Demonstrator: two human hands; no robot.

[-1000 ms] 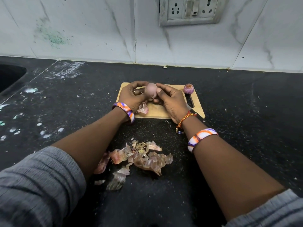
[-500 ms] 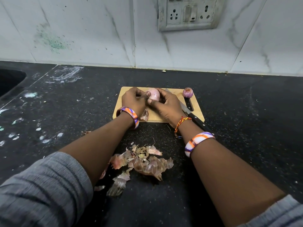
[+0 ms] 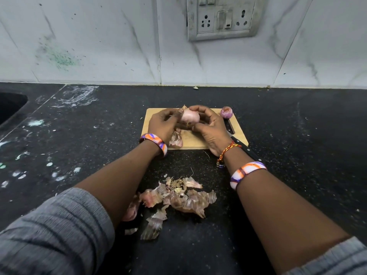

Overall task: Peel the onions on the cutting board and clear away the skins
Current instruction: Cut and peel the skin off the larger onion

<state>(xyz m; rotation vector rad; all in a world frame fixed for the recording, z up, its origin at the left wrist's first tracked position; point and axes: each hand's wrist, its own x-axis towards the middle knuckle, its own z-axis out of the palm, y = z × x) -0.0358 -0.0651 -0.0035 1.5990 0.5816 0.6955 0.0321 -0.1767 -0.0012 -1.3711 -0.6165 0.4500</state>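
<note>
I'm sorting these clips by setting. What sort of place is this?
Most likely a home kitchen. A dark stone countertop runs along a tiled wall with a switch-and-socket plate, a sink edge shows at far left, and the hands peel an onion over a wooden cutting board.

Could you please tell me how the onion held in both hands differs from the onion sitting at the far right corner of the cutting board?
The held onion is lifted above the cutting board between the left hand and right hand; the corner onion rests untouched. The held onion looks larger and pale pink, with a skin flap pulled from it; the corner onion looks smaller, deeper purple, its trimmed end showing. Both are roundish red onions.
</note>
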